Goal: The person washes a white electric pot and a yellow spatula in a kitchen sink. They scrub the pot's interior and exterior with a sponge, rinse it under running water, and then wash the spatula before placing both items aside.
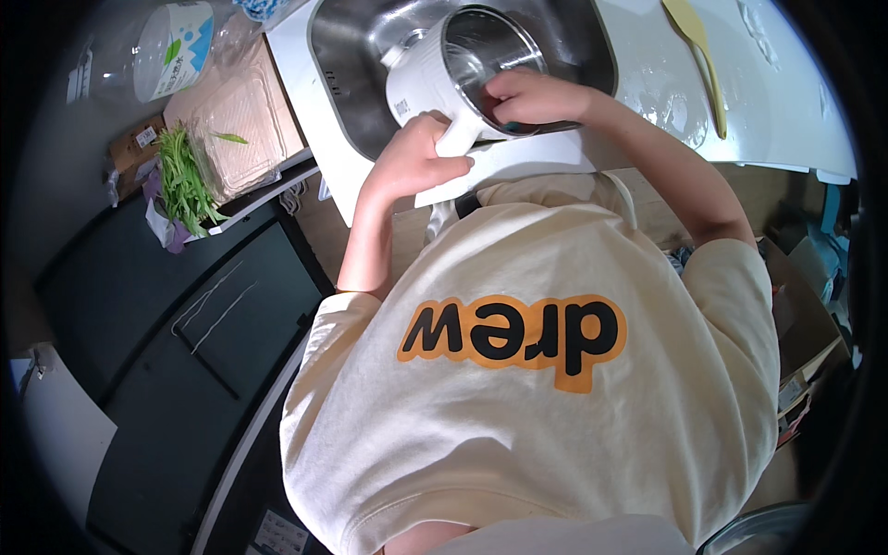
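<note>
A white pot (424,83) with a ribbed outer wall and a shiny steel inside lies tilted over the stainless steel sink (361,128), its mouth turned to the right. My left hand (415,159) grips its stubby white handle (458,137) at the sink's front edge. Inside the mouth, my right hand (531,98) presses against the lower inner wall with bent fingers. A bit of something dark green (512,127) shows under those fingers; most of it is hidden, so its kind is unclear.
On the wet white counter (652,104) at right lies a yellow spatula (706,66). Left of the sink are a clear plastic tray (239,128), leafy greens (184,177) and a large plastic water bottle (173,52). A cardboard box (805,326) stands low at right.
</note>
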Motion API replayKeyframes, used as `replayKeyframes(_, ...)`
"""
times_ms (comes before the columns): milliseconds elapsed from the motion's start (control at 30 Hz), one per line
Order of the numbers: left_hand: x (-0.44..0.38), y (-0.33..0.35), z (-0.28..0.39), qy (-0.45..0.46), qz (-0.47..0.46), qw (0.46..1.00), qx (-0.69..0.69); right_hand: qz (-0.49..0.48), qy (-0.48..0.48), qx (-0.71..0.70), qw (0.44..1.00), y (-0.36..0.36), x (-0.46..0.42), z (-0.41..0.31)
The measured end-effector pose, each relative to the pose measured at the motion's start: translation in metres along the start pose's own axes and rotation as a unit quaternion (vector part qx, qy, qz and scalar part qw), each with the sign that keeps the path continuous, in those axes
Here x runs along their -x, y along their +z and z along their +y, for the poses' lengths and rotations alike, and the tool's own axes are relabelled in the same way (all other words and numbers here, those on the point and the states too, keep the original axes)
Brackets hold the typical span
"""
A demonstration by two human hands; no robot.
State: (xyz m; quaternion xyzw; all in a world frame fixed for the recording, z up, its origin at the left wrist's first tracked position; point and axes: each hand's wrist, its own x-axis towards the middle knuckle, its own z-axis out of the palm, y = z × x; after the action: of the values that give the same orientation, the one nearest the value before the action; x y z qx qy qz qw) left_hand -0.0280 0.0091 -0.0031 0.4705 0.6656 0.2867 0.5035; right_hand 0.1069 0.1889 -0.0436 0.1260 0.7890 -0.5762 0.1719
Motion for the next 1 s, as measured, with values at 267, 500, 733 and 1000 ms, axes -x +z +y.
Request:
replayKeyframes(267,-0.007,-0.002,-0.004,0.000,0.146,0.983,0.108,0.143,0.006,0.229,0.963,-0.053,0.048,0.034)
replayKeyframes(500,-0.007,-0.015,0.001,0.006,0.089,0.780,0.620,0.274,0.038,-0.229,0.933,-0.031,0.009,0.028)
replayKeyframes(733,-0.032,-0.008,-0.007,0.213,-0.054,0.558,0.800,0.201,0.050,-0.479,0.853,-0.038,-0.006,0.031)
replayKeyframes(1000,-0.040,0.012,-0.027,0.238,-0.056,0.261,0.934,0.214,0.111,-0.218,0.946,-0.064,0.019,-0.001)
